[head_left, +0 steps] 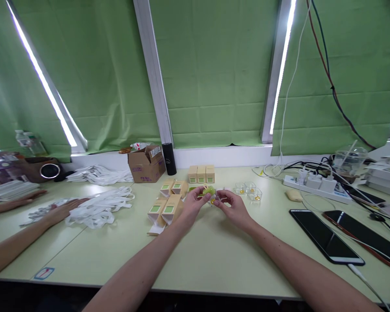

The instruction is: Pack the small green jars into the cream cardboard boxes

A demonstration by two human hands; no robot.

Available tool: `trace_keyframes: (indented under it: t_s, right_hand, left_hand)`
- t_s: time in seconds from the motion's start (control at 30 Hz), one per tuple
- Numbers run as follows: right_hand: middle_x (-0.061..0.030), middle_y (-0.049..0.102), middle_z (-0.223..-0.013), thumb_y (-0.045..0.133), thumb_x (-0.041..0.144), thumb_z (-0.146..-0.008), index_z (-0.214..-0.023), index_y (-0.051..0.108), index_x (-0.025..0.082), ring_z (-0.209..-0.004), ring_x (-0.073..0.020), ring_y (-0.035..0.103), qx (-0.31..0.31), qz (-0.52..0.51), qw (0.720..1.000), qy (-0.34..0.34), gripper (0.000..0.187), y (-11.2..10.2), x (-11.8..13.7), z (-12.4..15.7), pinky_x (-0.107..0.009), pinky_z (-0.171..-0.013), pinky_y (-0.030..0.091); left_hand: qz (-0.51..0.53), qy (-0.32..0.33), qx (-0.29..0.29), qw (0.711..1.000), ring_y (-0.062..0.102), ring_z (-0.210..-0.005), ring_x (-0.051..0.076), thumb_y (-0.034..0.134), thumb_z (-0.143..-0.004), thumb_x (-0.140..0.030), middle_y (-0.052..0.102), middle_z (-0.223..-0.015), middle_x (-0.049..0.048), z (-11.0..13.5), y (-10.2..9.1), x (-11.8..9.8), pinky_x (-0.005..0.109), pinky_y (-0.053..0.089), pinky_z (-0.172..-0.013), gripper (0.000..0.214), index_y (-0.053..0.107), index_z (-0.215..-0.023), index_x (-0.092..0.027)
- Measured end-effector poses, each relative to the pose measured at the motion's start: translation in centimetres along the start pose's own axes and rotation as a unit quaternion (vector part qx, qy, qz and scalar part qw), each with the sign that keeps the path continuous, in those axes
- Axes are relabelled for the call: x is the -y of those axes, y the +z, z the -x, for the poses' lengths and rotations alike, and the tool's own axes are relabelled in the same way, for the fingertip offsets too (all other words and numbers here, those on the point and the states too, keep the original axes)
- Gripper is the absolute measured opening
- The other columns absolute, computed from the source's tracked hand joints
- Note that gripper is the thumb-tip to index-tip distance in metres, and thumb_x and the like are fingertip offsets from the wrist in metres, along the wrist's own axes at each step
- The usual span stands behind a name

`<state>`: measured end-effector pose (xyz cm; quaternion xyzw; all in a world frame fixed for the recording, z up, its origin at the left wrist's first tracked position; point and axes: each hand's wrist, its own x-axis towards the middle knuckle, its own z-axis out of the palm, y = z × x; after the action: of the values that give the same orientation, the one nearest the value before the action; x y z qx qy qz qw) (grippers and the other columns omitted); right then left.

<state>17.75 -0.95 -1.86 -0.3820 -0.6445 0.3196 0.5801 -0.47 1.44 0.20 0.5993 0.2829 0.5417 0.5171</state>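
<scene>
My left hand (192, 204) is closed on a small yellow-green round object (209, 190) held above the pale green table (195, 255). My right hand (232, 206) pinches something thin and pale at that object's right side; I cannot make out what it is. Just left of my hands lie several tan cartons with green labels (167, 207), some tipped over. Three upright tan cartons (201, 174) stand in a row behind my hands. Small clear cups with yellow contents (248, 191) sit to the right of the hands.
Another person's hand (63, 210) rests on a heap of white straps (99, 208) at the left. A brown cardboard box (146, 164) and a black cylinder (169, 159) stand at the back. Two dark phones (326, 236) and a power strip (315, 185) with cables lie at the right.
</scene>
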Motion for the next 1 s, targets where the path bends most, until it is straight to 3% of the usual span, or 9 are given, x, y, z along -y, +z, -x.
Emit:
trace_keyframes:
  t_s: [0.53,0.8,1.0]
  right_hand:
    - [-0.0110,0.076,-0.107,0.077,0.059,-0.082,-0.107,0.073,0.021,-0.091,-0.0253,0.071,0.003,-0.011,1.000,0.008,0.046,0.02,-0.19,-0.05,-0.044,-0.089,0.059]
    - [-0.0108,0.076,-0.109,0.076,0.058,-0.084,-0.112,0.074,0.021,-0.097,-0.0270,0.072,0.008,-0.028,0.999,0.020,0.047,-0.06,-0.21,-0.09,-0.045,-0.094,0.058]
    - [-0.0107,0.077,-0.107,0.077,0.060,-0.083,-0.111,0.074,0.021,-0.098,-0.0283,0.073,0.005,-0.057,0.998,0.028,0.048,-0.21,-0.64,-0.31,-0.045,-0.093,0.059]
  left_hand:
    - [-0.002,0.002,0.011,1.000,0.067,-0.092,0.024,0.088,-0.074,-0.050,0.074,-0.103,0.0108,-0.01,0.08,-0.22,0.031,0.050,-0.081,0.045,0.076,-0.101,-0.017]
    - [0.017,0.008,-0.012,1.000,0.064,-0.098,0.022,0.075,-0.085,-0.061,0.070,-0.109,0.0105,-0.05,-0.29,0.32,0.031,0.049,-0.084,0.059,0.068,-0.126,-0.020]
    - [0.004,0.009,-0.034,0.999,0.064,-0.106,0.024,0.070,-0.088,-0.063,0.069,-0.112,0.0100,0.20,-0.27,0.02,0.032,0.049,-0.084,0.055,0.065,-0.124,-0.021]
